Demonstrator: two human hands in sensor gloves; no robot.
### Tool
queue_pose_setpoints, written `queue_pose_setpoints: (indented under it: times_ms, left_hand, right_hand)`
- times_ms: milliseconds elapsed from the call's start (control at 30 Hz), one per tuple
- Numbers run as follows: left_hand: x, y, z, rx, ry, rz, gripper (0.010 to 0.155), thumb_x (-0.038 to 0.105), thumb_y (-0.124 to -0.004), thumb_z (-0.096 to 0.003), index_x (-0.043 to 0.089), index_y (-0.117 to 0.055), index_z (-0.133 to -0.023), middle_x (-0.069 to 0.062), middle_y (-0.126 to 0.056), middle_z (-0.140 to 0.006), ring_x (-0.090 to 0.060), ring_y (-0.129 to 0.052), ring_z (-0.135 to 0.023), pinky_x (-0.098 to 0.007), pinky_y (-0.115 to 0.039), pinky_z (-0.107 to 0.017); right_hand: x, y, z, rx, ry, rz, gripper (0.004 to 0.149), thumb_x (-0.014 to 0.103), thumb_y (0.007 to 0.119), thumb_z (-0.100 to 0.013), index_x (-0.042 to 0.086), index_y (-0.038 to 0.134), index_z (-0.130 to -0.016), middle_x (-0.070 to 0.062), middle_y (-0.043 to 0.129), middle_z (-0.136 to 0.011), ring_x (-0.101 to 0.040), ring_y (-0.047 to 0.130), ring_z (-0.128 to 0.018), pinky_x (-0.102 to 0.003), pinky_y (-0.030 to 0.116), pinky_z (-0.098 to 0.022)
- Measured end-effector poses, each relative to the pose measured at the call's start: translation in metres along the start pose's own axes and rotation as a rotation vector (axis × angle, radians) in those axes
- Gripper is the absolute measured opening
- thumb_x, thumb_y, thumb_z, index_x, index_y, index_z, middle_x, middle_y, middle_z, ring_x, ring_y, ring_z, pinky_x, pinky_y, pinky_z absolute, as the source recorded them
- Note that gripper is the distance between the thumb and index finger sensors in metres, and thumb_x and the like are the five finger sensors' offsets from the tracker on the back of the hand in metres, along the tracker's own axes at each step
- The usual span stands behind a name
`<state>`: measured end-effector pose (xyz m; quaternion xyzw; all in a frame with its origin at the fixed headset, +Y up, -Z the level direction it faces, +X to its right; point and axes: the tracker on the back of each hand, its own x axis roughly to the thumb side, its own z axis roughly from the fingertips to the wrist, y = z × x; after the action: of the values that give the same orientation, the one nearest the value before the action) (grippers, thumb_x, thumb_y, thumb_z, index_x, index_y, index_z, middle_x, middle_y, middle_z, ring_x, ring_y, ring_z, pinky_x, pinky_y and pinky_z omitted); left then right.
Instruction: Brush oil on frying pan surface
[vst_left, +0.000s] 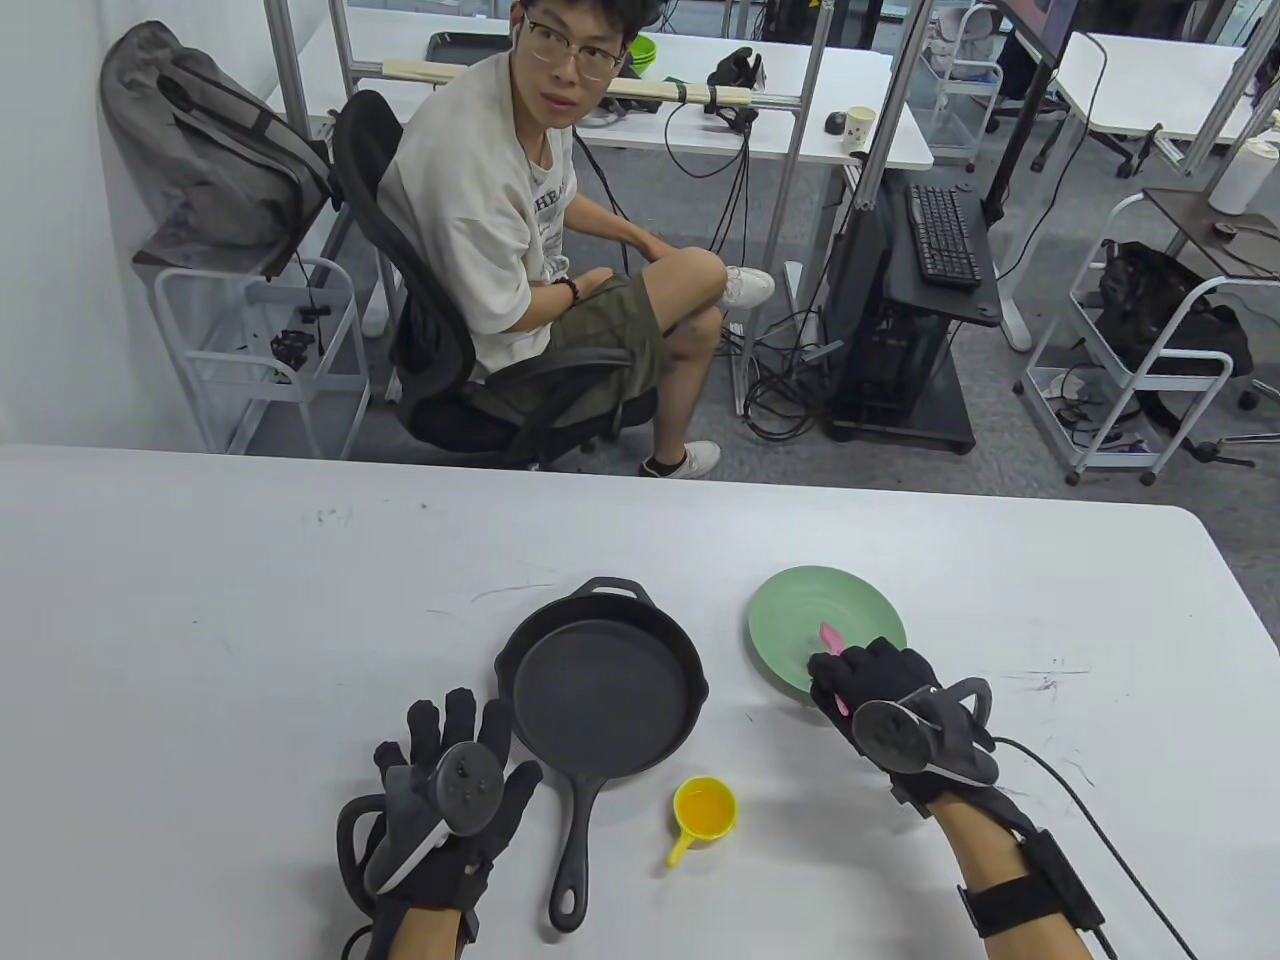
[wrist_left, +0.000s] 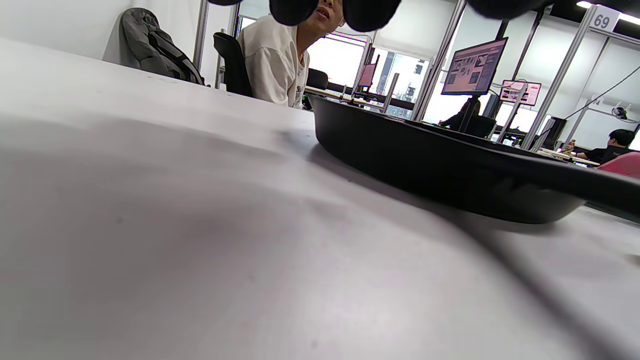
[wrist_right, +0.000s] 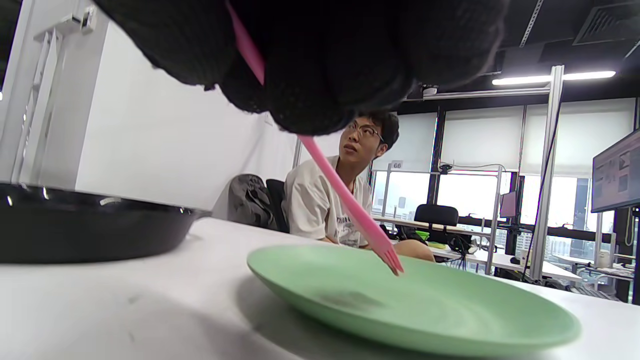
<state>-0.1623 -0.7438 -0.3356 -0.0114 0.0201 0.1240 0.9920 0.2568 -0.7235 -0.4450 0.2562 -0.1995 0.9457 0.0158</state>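
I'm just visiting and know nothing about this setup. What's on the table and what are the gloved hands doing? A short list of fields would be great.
Pan: black frying pan, mid-table, handle toward the person
Oil: small yellow cup holding yellow liquid, right of the pan's handle
Plate: green plate, right of the pan
Brush: pink brush, bristle tip over the plate
Right hand: right hand grips the brush
Left hand: left hand lies flat with fingers spread, left of the pan's handle, holding nothing
Progress: brush not yet at the oil or the pan
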Motion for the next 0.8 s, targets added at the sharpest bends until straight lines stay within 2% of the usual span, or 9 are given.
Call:
queue_pose_setpoints:
  times_ms: [267,467,600,800]
  left_hand:
    - [0.008,0.0,0.001,0.004,-0.023,-0.002,0.076,0.068,-0.059,-0.0596,0.032,-0.042,-0.125,-0.008,-0.037,-0.135,-0.047,-0.032,-0.12,-0.071,-0.034,-0.077]
    - [0.018,0.002,0.002,0.012,-0.048,-0.005,0.078,0.068,-0.06,-0.0599,0.027,-0.044,-0.124,-0.011,-0.043,-0.133,-0.049,-0.037,-0.119,-0.071,-0.037,-0.076]
    - [0.031,0.006,0.005,0.015,-0.056,-0.047,0.08,0.069,-0.062,-0.0599,0.022,-0.047,-0.124,-0.014,-0.046,-0.131,-0.051,-0.042,-0.117,-0.071,-0.042,-0.075]
    - [0.059,0.009,0.013,-0.007,-0.016,-0.118,0.086,0.069,-0.065,-0.0598,0.008,-0.054,-0.12,-0.023,-0.058,-0.123,-0.056,-0.061,-0.107,-0.069,-0.056,-0.069]
  right_hand:
    - [0.0,-0.027,0.02,-0.109,0.105,-0.299,0.039,0.048,0.069,-0.057,0.031,0.073,-0.091,-0.006,0.094,-0.068,-0.022,0.089,-0.055,-0.037,0.081,-0.043]
    - [-0.01,-0.041,0.051,-0.189,0.235,-0.605,0.039,0.048,0.07,-0.058,0.027,0.074,-0.091,-0.007,0.095,-0.065,-0.022,0.09,-0.052,-0.037,0.082,-0.04]
    - [-0.021,-0.045,0.075,-0.236,0.328,-0.803,0.039,0.048,0.07,-0.059,0.025,0.075,-0.091,-0.008,0.096,-0.063,-0.021,0.091,-0.049,-0.036,0.082,-0.037]
    - [-0.034,-0.04,0.108,-0.334,0.448,-1.054,0.039,0.048,0.069,-0.06,0.024,0.075,-0.09,-0.007,0.096,-0.06,-0.02,0.091,-0.046,-0.034,0.082,-0.034]
